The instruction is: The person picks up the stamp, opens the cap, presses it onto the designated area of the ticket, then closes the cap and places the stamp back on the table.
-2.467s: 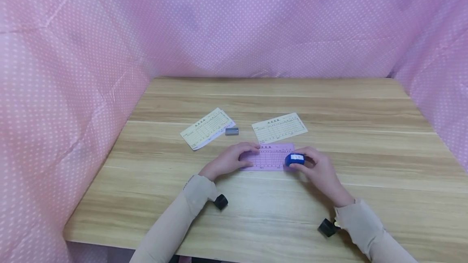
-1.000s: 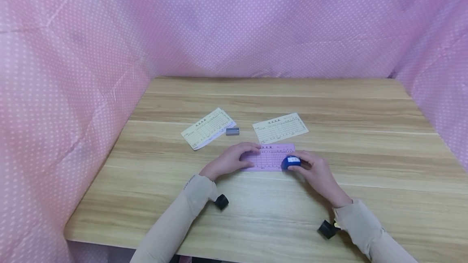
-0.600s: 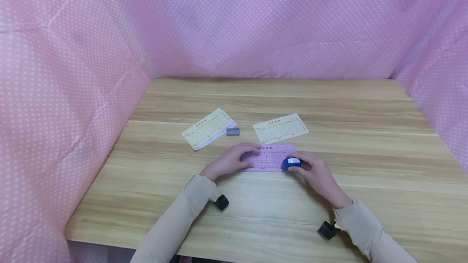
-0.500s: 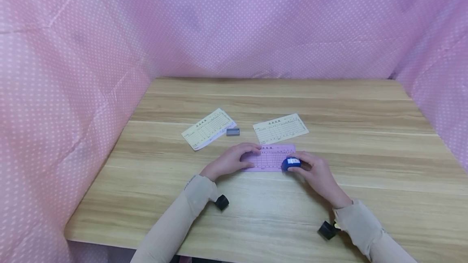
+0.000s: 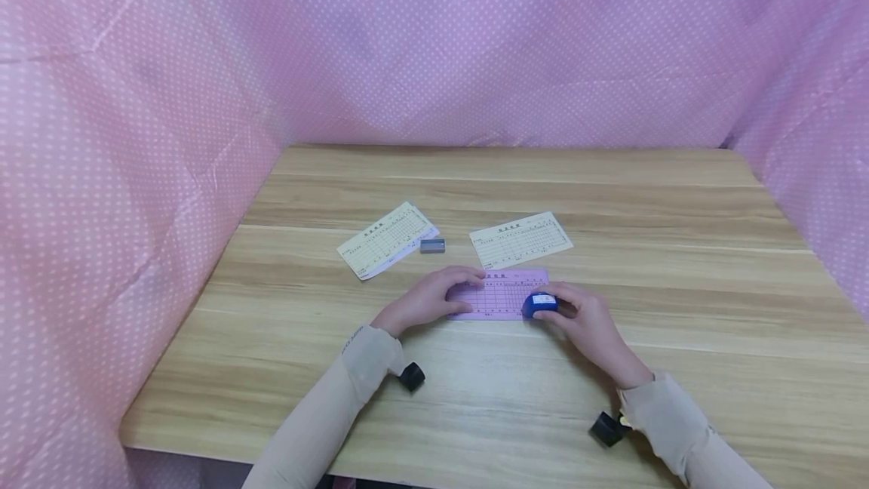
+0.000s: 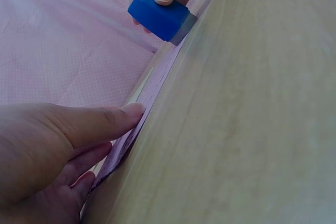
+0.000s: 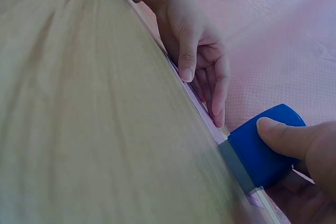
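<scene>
A pink printed form pad (image 5: pixel 501 295) lies on the wooden table in front of the person. Thumb and fingertips of the left hand (image 5: pixel 429 297) rest spread on its left part, covering that end. At the pad's lower right corner the right hand (image 5: pixel 592 323) pinches a blue stamp (image 5: pixel 540 304) between thumb and fingers. The right wrist view shows the stamp's grey base (image 7: pixel 237 165) down at the pad's surface. From the left wrist side, the left thumb (image 6: pixel 113 121) lies along the pad's near edge.
Two cream forms lie farther back: the left form (image 5: pixel 383 236) has a pinkish sheet under it, and the right form (image 5: pixel 521 238) lies beyond the pad. A small grey cap (image 5: pixel 432 246) sits between them. Pink dotted cloth (image 5: pixel 502 44) surrounds the wooden table (image 5: pixel 475 413).
Since the earliest frame, the right hand has moved the stamp slightly left and down onto the pad's corner, tilting it. Over the last second both hands stay nearly still.
</scene>
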`<state>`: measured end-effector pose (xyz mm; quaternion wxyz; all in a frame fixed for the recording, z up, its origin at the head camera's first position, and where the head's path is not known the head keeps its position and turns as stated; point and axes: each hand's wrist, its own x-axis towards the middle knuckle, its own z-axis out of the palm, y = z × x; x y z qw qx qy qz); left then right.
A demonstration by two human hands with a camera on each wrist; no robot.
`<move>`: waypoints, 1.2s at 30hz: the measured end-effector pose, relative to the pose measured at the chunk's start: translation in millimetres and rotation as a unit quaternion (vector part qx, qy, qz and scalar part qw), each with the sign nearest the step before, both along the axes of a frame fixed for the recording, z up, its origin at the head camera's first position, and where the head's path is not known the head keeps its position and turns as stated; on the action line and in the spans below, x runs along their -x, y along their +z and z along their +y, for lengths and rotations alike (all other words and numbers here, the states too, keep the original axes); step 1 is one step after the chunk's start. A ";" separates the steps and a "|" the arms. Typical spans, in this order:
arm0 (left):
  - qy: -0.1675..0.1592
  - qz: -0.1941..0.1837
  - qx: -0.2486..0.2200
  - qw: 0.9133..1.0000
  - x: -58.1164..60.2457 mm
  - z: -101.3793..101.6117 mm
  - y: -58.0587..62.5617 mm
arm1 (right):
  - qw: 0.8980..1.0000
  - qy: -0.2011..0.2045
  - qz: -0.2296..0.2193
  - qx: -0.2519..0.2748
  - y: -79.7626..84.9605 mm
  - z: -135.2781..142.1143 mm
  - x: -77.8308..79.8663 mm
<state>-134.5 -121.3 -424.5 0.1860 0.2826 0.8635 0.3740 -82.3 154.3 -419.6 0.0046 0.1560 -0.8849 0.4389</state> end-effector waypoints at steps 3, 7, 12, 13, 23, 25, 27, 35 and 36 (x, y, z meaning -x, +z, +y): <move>-0.001 0.000 0.000 1.000 -0.1 0.2 0.2 | 1.000 0.000 -0.004 0.000 0.3 0.0 -0.4; -0.001 0.001 -0.002 1.000 -0.8 0.4 1.0 | 1.000 -0.002 -0.006 -0.001 0.4 0.1 -0.9; 0.001 -0.002 0.000 1.000 -1.0 0.7 2.0 | 1.000 -0.003 -0.007 -0.002 -0.3 0.6 -1.1; 0.001 -0.003 0.001 1.000 -1.0 0.7 2.3 | 1.000 -0.004 -0.007 -0.002 -0.5 0.7 -1.1; -0.003 -0.006 -0.005 1.000 0.1 0.1 1.7 | 1.000 -0.004 0.003 -0.003 -0.4 0.4 -0.8; -0.003 -0.008 -0.008 1.000 0.1 -0.2 1.6 | 1.000 -0.002 0.007 0.000 -0.7 0.1 -0.5; -0.003 -0.009 -0.011 1.000 -0.1 -0.4 2.0 | 1.000 0.000 0.013 0.003 -1.2 0.0 -0.2; -0.002 -0.009 -0.014 1.000 -1.0 -0.8 1.2 | 1.000 -0.002 -0.001 0.005 -2.3 0.6 0.3; -0.002 -0.009 -0.012 1.000 -1.3 -0.7 0.7 | 1.000 -0.002 -0.006 0.005 -2.0 0.7 -0.3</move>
